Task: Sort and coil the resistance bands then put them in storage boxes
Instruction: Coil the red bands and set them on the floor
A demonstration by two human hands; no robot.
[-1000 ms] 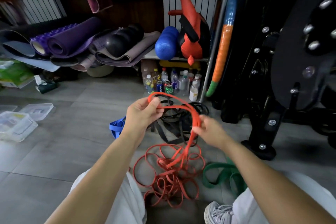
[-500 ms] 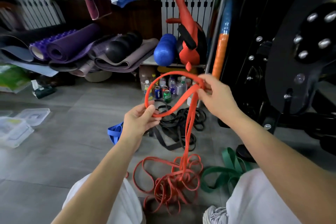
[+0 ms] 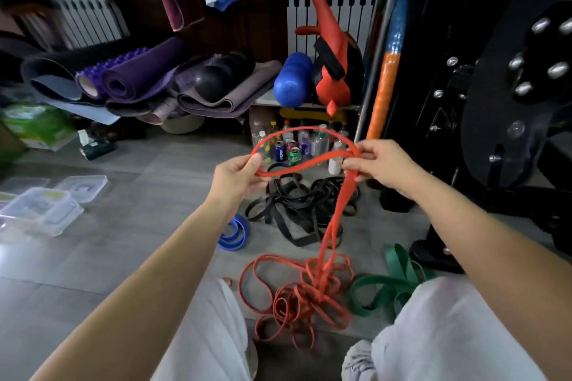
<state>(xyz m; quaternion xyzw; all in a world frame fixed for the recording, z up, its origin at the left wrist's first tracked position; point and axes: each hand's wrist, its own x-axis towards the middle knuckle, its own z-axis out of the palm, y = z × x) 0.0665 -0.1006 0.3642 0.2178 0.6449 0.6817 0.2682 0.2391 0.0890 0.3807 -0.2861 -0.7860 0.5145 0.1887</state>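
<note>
Red band (image 3: pixel 339 210): one loop held up between both hands, the rest hanging into a tangle on the floor between the knees.
Left hand (image 3: pixel 238 176): thumb and fingers pinch the loop's left end.
Right hand (image 3: pixel 383 164): fingers grip the right end, where the strands cross.
Other bands: black pile (image 3: pixel 297 210) behind, blue coil (image 3: pixel 235 232) left, green band (image 3: pixel 396 281) right.
Boxes (image 3: pixel 40 210): clear plastic, on the floor, far left.

Red resistance band (image 3: pixel 348 185) held up as an open loop, its tail dropping into a tangled heap of red bands (image 3: pixel 312 291) on the grey floor (image 3: pixel 123 257). Behind the heap, tangled black bands (image 3: pixel 288 219); left of it, a coiled blue band (image 3: pixel 236 235); right, loose green bands (image 3: pixel 399 260) – clear plastic storage boxes (image 3: pixel 40 210) sit far left
</note>
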